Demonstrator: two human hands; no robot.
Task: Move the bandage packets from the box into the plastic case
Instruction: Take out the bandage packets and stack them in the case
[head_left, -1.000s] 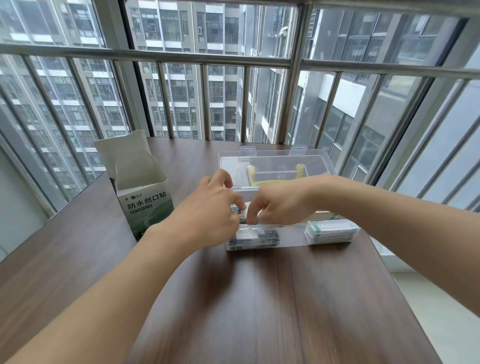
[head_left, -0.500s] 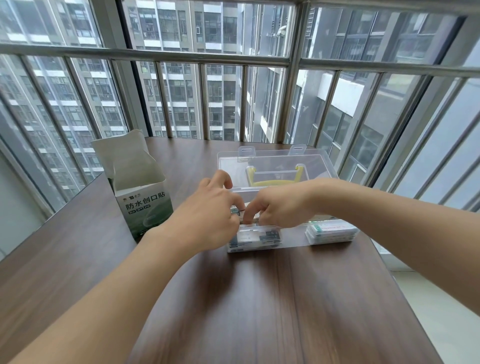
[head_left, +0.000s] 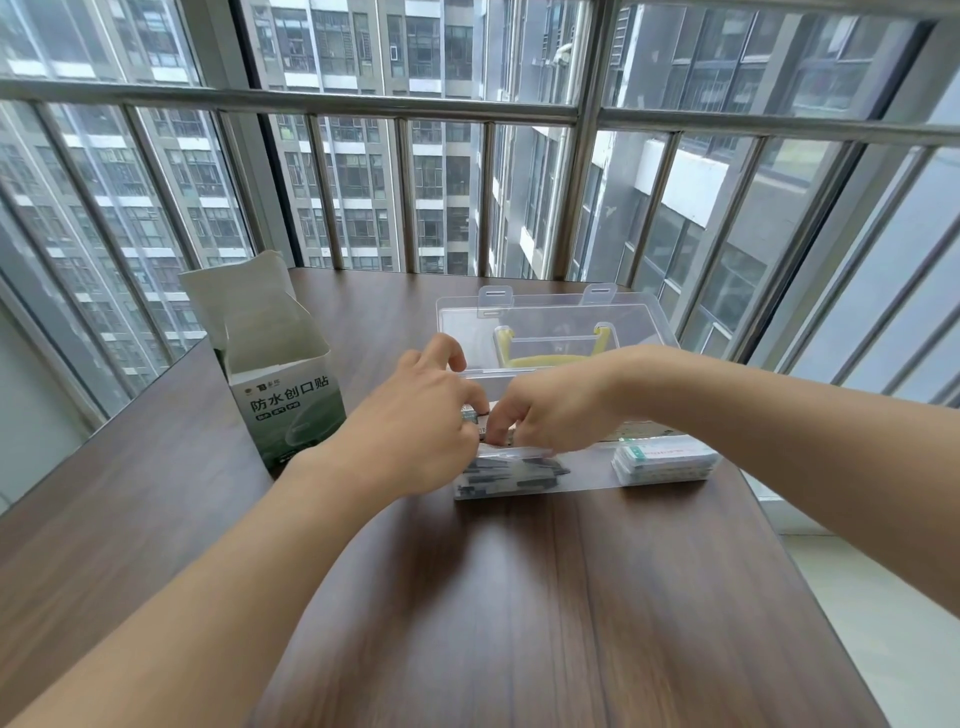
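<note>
A clear plastic case (head_left: 587, 470) lies open on the wooden table, its lid (head_left: 550, 317) leaning back with a yellow handle. Bandage packets (head_left: 511, 475) are stacked in its left end, and a white stack (head_left: 665, 460) fills its right end. My left hand (head_left: 415, 415) and right hand (head_left: 550, 408) meet over the left end, fingers curled, both pinching a small bundle of packets (head_left: 475, 415) just above the stack. The opened green and white bandage box (head_left: 285, 384) stands upright left of the case, flap raised; its inside is hidden.
The table (head_left: 519, 597) sits in a corner of glass walls with metal railings (head_left: 363, 104) close behind the case and box. Its right edge drops to a tiled floor (head_left: 883, 623). Bare wood stretches from the case toward me.
Both hands stay over the case's left end; they have sunk slightly toward the stack with the bundle between them. Box and case have not moved.
</note>
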